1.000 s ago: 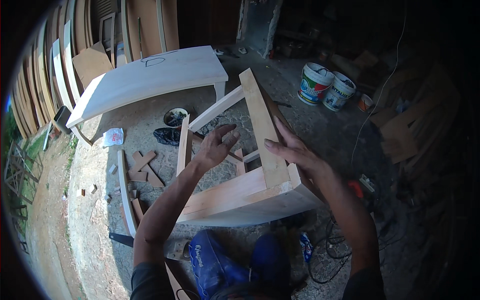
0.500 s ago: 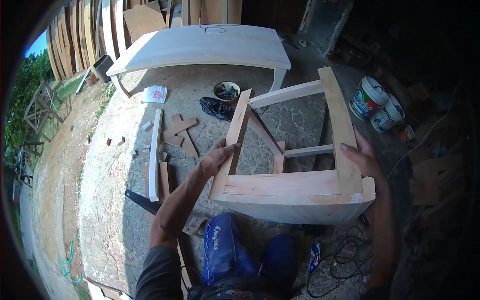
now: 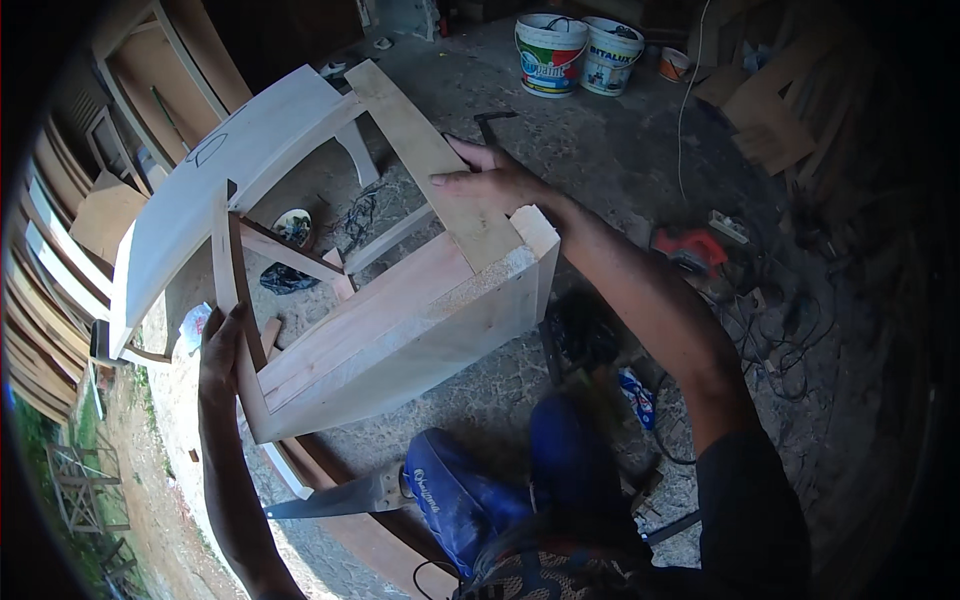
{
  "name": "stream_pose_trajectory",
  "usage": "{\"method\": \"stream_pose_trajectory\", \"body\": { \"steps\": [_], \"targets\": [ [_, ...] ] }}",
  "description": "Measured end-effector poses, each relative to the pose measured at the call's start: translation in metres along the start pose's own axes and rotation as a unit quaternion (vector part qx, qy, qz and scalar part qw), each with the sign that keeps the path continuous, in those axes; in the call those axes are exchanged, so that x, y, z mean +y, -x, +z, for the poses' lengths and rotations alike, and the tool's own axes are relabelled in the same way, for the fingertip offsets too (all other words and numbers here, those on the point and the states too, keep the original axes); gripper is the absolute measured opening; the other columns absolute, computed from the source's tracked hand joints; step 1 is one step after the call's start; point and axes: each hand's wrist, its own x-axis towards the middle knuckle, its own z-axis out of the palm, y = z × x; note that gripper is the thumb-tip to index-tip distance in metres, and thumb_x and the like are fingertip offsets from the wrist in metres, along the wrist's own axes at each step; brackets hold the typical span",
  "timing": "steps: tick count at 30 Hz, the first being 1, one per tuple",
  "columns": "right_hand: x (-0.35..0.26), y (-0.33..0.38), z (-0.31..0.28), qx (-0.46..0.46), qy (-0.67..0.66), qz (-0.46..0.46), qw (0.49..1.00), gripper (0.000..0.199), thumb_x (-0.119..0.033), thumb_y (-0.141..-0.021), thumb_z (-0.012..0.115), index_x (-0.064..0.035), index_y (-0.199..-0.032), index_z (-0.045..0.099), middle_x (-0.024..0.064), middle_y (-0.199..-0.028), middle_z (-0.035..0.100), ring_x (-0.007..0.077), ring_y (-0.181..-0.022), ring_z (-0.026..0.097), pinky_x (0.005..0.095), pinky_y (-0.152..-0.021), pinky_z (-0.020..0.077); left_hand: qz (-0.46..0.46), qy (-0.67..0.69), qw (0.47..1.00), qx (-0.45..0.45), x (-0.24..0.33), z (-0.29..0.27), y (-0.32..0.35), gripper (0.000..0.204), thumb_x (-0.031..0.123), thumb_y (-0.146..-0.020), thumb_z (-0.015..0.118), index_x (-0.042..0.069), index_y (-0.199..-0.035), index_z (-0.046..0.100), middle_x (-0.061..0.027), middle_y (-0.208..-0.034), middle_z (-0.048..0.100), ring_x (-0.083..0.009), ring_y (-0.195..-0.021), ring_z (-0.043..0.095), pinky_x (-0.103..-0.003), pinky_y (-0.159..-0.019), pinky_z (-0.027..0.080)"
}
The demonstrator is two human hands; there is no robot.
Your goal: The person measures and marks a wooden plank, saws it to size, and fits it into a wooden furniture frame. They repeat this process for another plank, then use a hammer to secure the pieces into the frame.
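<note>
Between my hands is a pale wooden furniture frame (image 3: pixel 425 340), four-sided, with legs or rails extending down its far side. My left hand (image 3: pixel 221 345) is closed round its left side rail. The right one (image 3: pixel 492 183) grips the wide right-hand rail, thumb lying on top and fingers over the outer edge. The frame is held tilted, its right near corner raised, and its solid near face is turned toward my knees. Below it, next to my left knee, a handsaw (image 3: pixel 345 497) rests across some boards (image 3: pixel 370 545).
A white curved-top table (image 3: pixel 265 125) stands behind the frame. Paint buckets (image 3: pixel 550 60) sit at the far side. A red power tool (image 3: pixel 690 248), a power strip (image 3: pixel 729 226) and loose cables lie on the right. A black plastic bag (image 3: pixel 288 279) is beyond the frame.
My view has swung to the right. The wooden frame has tilted anticlockwise in the picture, right hand rising and left hand lower. Both hands keep their hold on the side rails.
</note>
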Motion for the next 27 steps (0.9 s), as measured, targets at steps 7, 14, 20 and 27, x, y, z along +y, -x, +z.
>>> {"method": "stream_pose_trajectory", "body": {
  "steps": [7, 14, 20, 27],
  "targets": [
    [0.073, -0.001, -0.004, 0.026, -0.05, 0.025, 0.998, 0.07, -0.018, -0.093, 0.072, -0.0086, -0.154, 0.039, 0.011, -0.137, 0.06, 0.0148, -0.123, 0.056, 0.0313, -0.105, 0.0444, 0.007, -0.009, 1.0, 0.011, -0.019, 0.019, -0.007, 0.038, 0.032, -0.093, 0.072, 0.004, -0.115, 0.06, -0.0024, -0.091, 0.062, -0.0107, -0.078, 0.058, -0.027, -0.068, 0.049],
    [0.092, 0.0, -0.001, -0.002, -0.09, 0.028, 0.996, 0.072, -0.019, -0.093, 0.071, -0.0067, -0.155, 0.037, 0.0106, -0.141, 0.058, 0.0149, -0.125, 0.055, 0.0314, -0.107, 0.043, -0.032, -0.018, 0.999, -0.007, -0.033, 0.012, -0.013, 0.047, 0.031, -0.091, 0.074, 0.0, -0.122, 0.058, -0.0056, -0.098, 0.064, -0.0136, -0.085, 0.062, -0.03, -0.072, 0.052],
    [0.108, 0.014, -0.01, 0.032, -0.077, 0.024, 0.996, 0.073, -0.017, -0.094, 0.07, -0.0079, -0.157, 0.035, 0.0098, -0.143, 0.057, 0.0143, -0.127, 0.053, 0.0311, -0.108, 0.0419, -0.03, -0.062, 0.997, 0.018, -0.049, 0.031, -0.014, 0.053, 0.034, -0.09, 0.075, -0.001, -0.126, 0.058, -0.0064, -0.1, 0.065, -0.0141, -0.086, 0.062, -0.031, -0.072, 0.051],
    [0.11, 0.026, -0.016, 0.029, -0.08, 0.025, 0.996, 0.073, -0.019, -0.095, 0.071, -0.0072, -0.157, 0.034, 0.0093, -0.144, 0.055, 0.0144, -0.13, 0.051, 0.0312, -0.109, 0.0399, -0.025, -0.055, 0.998, -0.016, -0.049, 0.042, -0.007, 0.05, 0.035, -0.092, 0.072, 0.0, -0.125, 0.057, -0.0075, -0.094, 0.064, -0.0164, -0.073, 0.065, -0.031, -0.06, 0.054]
  ]
}}
